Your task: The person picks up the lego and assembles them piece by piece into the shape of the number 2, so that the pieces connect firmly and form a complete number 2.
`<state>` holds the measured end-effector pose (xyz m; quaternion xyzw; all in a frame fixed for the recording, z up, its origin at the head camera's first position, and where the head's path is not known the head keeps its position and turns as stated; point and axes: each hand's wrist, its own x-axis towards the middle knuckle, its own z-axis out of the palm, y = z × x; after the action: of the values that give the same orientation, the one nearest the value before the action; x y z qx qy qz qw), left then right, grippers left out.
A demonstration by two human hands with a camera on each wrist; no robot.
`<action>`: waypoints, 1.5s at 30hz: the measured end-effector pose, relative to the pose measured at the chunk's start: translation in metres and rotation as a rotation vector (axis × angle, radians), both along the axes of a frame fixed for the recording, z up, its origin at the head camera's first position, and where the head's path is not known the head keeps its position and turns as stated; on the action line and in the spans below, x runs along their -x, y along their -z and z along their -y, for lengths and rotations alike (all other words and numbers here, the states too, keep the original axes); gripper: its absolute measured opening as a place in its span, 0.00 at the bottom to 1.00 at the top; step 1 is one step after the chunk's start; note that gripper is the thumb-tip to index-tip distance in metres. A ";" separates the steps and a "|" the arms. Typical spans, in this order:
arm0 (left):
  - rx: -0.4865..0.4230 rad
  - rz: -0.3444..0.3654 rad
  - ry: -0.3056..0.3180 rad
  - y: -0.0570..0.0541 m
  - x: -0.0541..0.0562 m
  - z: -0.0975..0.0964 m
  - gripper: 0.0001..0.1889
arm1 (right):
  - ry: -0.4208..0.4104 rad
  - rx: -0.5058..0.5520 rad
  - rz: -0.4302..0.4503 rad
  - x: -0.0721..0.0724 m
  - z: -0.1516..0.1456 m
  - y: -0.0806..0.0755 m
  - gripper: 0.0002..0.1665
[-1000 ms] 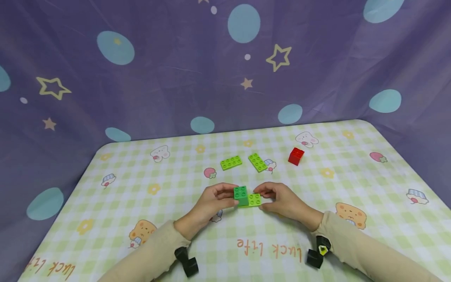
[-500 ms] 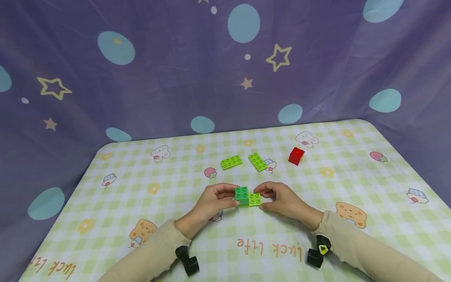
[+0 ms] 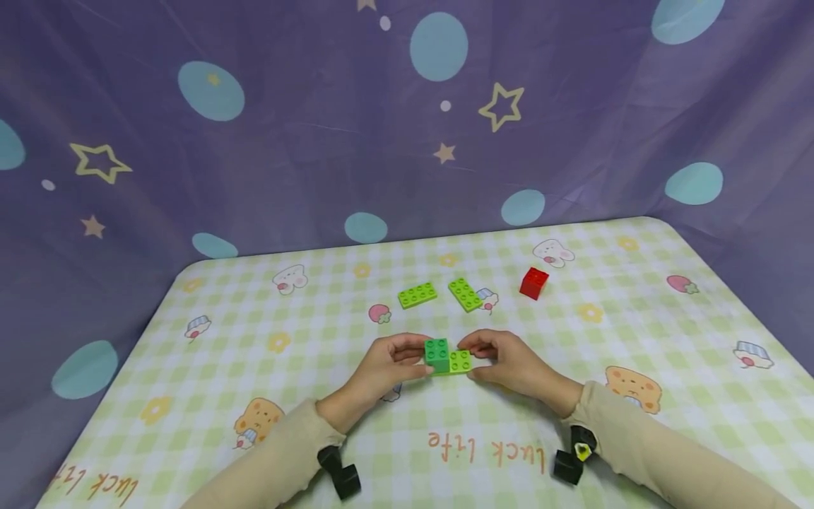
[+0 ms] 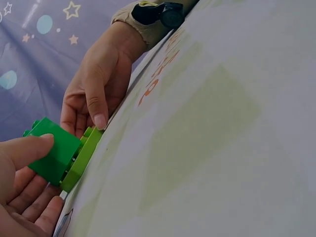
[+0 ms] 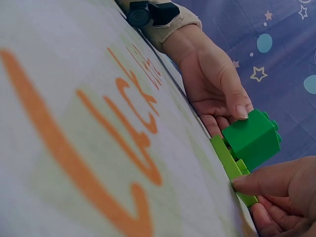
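Brick (image 3: 437, 355) is sitting, apparently not fully seated, on the left half of lime plate (image 3: 460, 362) over the tablecloth (image 3: 394, 452), left hand (image 3: 381, 366) pinching it, right hand (image 3: 516, 363) pinching the plate's bare end, so I'm reading this as joining, next move calling for level pressing.

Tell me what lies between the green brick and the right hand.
The head view shows the studded end of the lime plate between the green brick and the right hand.

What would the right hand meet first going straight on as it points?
The right hand pinches the lime plate; straight on, it would likely meet the green brick first, though depth is unclear.
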<state>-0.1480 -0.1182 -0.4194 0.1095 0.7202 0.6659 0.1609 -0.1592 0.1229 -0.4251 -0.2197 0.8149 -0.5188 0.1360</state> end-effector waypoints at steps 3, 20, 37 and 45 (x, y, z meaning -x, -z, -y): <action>0.031 -0.009 0.007 0.002 -0.001 -0.001 0.23 | -0.001 -0.005 -0.004 0.000 0.000 0.000 0.21; -0.009 -0.033 0.004 0.007 -0.003 -0.003 0.24 | 0.000 0.005 0.006 -0.002 0.001 0.001 0.21; 0.022 -0.044 0.000 0.004 -0.001 -0.005 0.22 | 0.004 -0.011 -0.013 -0.001 0.000 0.000 0.21; 0.041 -0.035 0.004 0.004 0.000 -0.005 0.23 | 0.005 -0.016 -0.012 -0.001 0.000 -0.003 0.21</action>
<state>-0.1484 -0.1131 -0.4230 0.1194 0.7364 0.6484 0.1518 -0.1583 0.1232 -0.4226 -0.2197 0.8205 -0.5111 0.1317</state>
